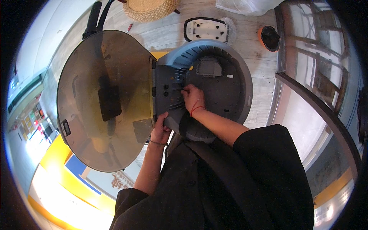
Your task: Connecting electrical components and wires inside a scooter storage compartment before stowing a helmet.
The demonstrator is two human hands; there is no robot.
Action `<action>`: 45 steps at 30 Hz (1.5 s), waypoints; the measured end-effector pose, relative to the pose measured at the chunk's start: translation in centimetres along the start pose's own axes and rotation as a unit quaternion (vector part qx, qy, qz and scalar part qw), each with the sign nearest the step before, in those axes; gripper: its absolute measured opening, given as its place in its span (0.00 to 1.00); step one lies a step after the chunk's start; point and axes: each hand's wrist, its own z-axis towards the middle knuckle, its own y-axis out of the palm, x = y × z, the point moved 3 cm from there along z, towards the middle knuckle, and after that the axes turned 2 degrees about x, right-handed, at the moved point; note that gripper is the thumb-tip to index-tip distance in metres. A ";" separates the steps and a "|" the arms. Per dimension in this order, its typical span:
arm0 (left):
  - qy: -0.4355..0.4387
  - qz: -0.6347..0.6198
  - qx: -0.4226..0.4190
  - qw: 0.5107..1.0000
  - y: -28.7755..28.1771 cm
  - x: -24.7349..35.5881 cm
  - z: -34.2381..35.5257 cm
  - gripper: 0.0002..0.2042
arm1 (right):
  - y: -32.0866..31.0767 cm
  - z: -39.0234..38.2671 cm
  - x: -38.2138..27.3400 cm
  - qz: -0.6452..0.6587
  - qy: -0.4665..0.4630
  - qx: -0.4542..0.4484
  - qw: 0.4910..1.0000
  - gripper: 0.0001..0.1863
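In front of me lies a round grey top case (pixel 245 73), its smoked see-through lid (pixel 86 76) swung out to the left on hinges. My right hand (pixel 194 99) reaches inside, with thumb and fingers pinched together against the inner wall near the hinge side. Whatever those fingers hold, if anything, is hidden. My left hand (pixel 160 129) grips the case's near rim beside the lower hinge, thumb on top and fingers curled beneath. Two dark round knobs (pixel 166 90) sit on the hinge-side wall. A small yellow piece (pixel 191 68) shows at the inner rim.
A black handlebar grip (pixel 92 21) stands at far left. On the floor beyond the case lie a white black-rimmed panel (pixel 205 30), a small red tool (pixel 130 27) and an orange-and-black bowl-shaped object (pixel 270 38). A woven stool (pixel 149 9) is farther back; a framed glass door (pixel 281 76) borders the right.
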 end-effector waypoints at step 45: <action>-0.009 -0.019 -0.010 1.000 0.5 -0.1 0.0 0.05 | 0.2 0.5 -0.7 -0.202 -0.059 -0.106 0.972 0.14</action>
